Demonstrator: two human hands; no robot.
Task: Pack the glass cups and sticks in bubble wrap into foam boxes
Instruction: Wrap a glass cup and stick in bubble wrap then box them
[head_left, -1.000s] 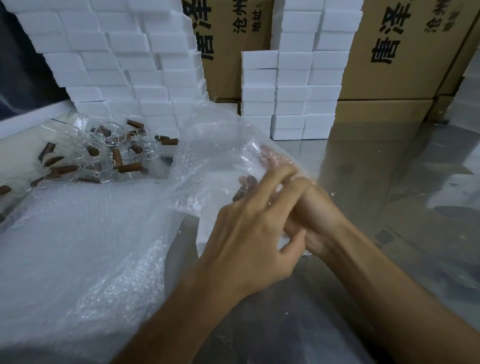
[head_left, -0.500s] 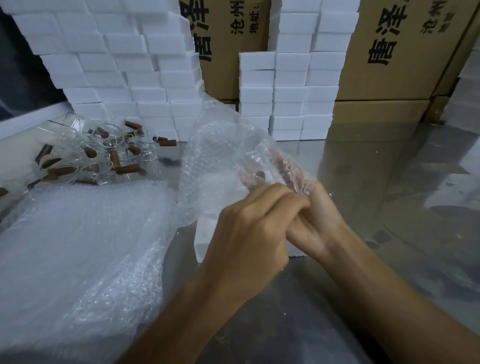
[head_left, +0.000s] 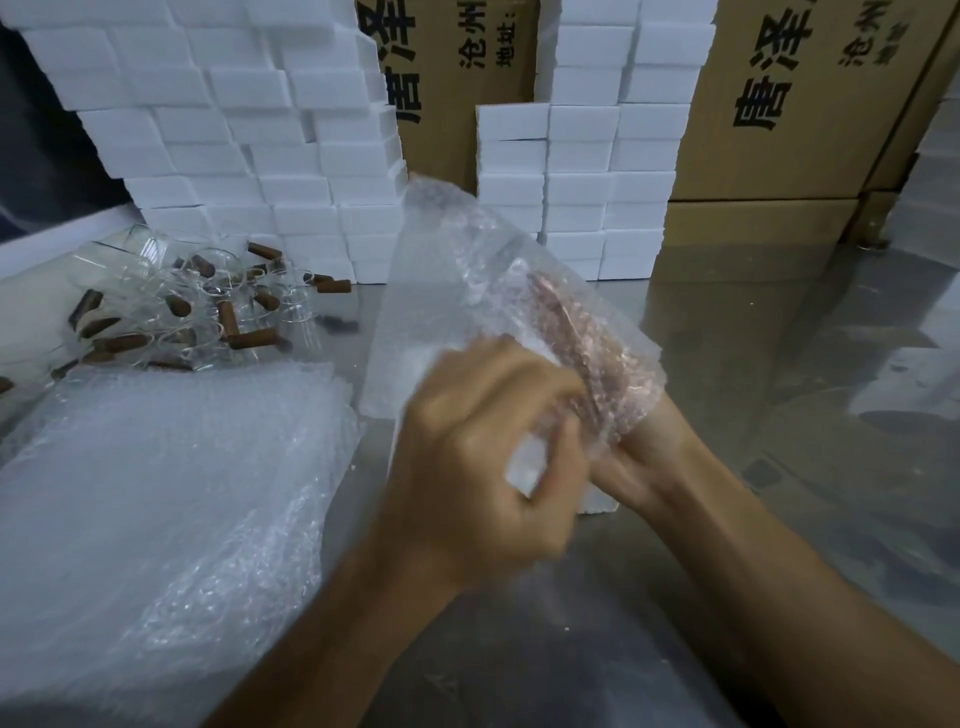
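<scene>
Grey table (head_left: 779, 389) bears bubble wrap (head_left: 156, 493), glass cups (head_left: 156, 291), foam boxes (head_left: 249, 171).

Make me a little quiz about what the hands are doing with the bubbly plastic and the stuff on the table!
1. True or false: the left hand is lying flat on the table.
2. What lies nearer the pile of glass cups? A) the stack of bubble wrap sheets B) the cardboard boxes
3. Fill in: both hands hold a sheet of ____ wrap.

Key
1. False. Its fingers are curled on the wrap, beside the right hand.
2. A.
3. Bubble.
</scene>
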